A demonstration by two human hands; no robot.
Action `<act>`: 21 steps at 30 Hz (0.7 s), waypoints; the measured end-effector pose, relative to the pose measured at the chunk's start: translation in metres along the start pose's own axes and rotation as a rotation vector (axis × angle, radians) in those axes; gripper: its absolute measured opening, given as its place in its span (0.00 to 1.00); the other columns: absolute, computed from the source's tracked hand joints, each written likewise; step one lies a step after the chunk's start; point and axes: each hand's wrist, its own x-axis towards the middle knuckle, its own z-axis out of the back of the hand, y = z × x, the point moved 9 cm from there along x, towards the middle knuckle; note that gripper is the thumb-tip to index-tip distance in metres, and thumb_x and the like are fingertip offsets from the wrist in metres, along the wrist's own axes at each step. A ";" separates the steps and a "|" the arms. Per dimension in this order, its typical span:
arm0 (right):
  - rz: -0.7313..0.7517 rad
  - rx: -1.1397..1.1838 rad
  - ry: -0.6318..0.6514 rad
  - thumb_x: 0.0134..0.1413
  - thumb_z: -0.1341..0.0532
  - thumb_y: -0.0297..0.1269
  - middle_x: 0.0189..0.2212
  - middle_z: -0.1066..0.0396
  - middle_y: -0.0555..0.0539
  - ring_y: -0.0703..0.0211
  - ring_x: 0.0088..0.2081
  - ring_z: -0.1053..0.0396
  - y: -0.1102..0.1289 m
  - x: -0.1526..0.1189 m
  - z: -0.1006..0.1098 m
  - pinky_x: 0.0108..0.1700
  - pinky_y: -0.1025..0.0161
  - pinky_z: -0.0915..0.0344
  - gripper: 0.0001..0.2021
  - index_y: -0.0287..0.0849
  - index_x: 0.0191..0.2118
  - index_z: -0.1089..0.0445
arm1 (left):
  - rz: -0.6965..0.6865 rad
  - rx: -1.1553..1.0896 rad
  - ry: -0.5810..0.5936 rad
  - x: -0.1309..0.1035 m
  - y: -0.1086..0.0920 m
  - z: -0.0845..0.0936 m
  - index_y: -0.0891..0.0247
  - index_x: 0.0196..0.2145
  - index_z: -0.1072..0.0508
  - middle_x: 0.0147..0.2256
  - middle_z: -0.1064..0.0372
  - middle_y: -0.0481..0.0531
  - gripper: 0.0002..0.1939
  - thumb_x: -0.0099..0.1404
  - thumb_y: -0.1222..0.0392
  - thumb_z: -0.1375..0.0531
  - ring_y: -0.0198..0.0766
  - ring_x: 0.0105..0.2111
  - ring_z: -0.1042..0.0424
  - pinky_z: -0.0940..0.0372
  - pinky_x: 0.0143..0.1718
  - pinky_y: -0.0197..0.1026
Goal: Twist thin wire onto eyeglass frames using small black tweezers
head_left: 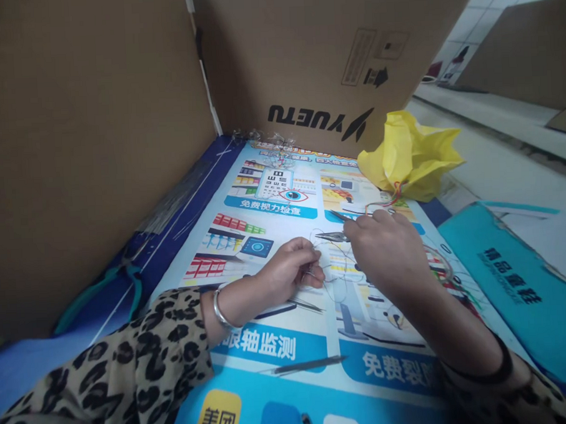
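My left hand (292, 268) is closed in a pinch on thin wire (345, 268) that loops out to the right of its fingertips. Across from it, my right hand (385, 245) grips pointed-nose pliers (331, 237), whose silver tip points left towards the wire. A second dark pointed tip sticks out just above; I cannot tell whether it is the other jaw. The pliers' handles are hidden inside the hand. Below the left hand, straight dark wire lengths (311, 364) lie in a bundle on the printed sheet (332, 325).
Cardboard panels (295, 61) stand at the left and back. Teal-handled pliers (136, 287) lie at left beside straight wires (174, 201). Bent wire pieces (280, 153) sit at the back. On the right are a yellow crumpled bag (409, 156) and a teal box (511, 283).
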 end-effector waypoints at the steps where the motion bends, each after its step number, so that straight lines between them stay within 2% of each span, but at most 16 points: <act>1: 0.000 0.003 0.008 0.52 0.49 0.28 0.29 0.30 0.41 0.51 0.36 0.40 -0.001 0.000 -0.002 0.35 0.57 0.55 0.09 0.40 0.32 0.32 | -0.001 0.002 -0.001 0.000 -0.001 0.000 0.63 0.28 0.42 0.18 0.35 0.47 0.08 0.55 0.64 0.43 0.33 0.19 0.32 0.36 0.21 0.33; 9: 0.017 0.047 0.028 0.51 0.48 0.28 0.28 0.30 0.43 0.53 0.34 0.40 -0.001 0.001 -0.011 0.33 0.58 0.56 0.08 0.41 0.30 0.32 | 0.010 0.137 -0.031 -0.002 -0.005 0.006 0.64 0.39 0.36 0.18 0.33 0.49 0.10 0.58 0.61 0.44 0.31 0.17 0.33 0.37 0.20 0.31; 16: 0.016 0.112 0.111 0.50 0.48 0.30 0.28 0.30 0.45 0.55 0.32 0.39 -0.001 0.004 -0.028 0.31 0.59 0.57 0.08 0.43 0.29 0.31 | 0.001 0.273 -0.095 -0.001 -0.006 0.012 0.65 0.40 0.33 0.17 0.34 0.48 0.11 0.58 0.61 0.44 0.31 0.17 0.32 0.37 0.21 0.32; 21: 0.005 0.107 0.119 0.49 0.48 0.30 0.26 0.30 0.46 0.57 0.31 0.38 0.000 0.003 -0.028 0.30 0.60 0.57 0.09 0.43 0.29 0.31 | -0.008 0.372 -0.147 -0.001 -0.010 0.016 0.66 0.37 0.30 0.15 0.35 0.47 0.09 0.58 0.63 0.45 0.29 0.15 0.35 0.41 0.18 0.30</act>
